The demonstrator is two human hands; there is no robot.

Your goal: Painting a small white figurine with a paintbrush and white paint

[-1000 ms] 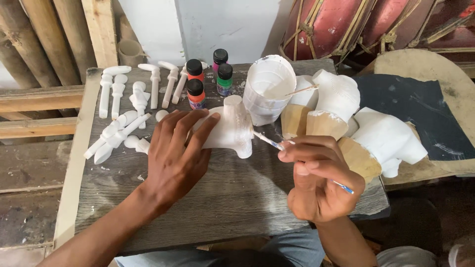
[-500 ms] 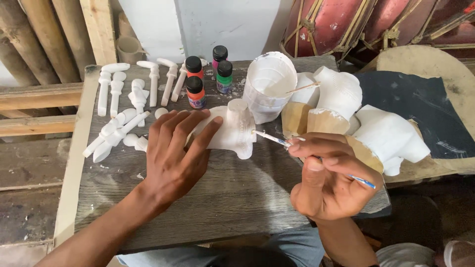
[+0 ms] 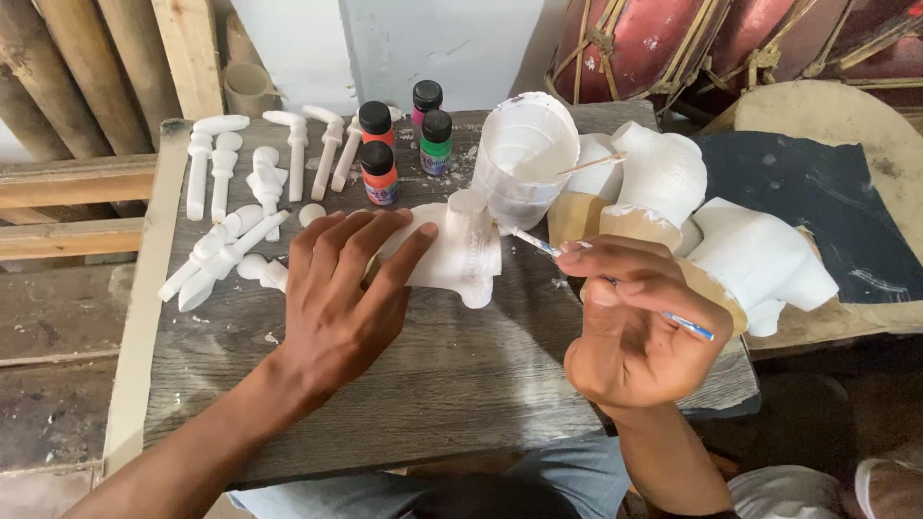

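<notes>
White figure (image 3: 452,255), blue-handled brush (image 3: 615,284)

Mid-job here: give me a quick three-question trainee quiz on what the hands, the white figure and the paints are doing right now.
1. True or false: the left hand lies flat on the white carved figure.
2. Which does the right hand hold? A) paint bottle B) thin paintbrush C) loose white peg
3. Fill in: the brush tip points at the figure's ____ side, below the white plastic cup.

Key: 1 true; 2 B; 3 right. The paint bottles stand capped on the wooden board.
</notes>
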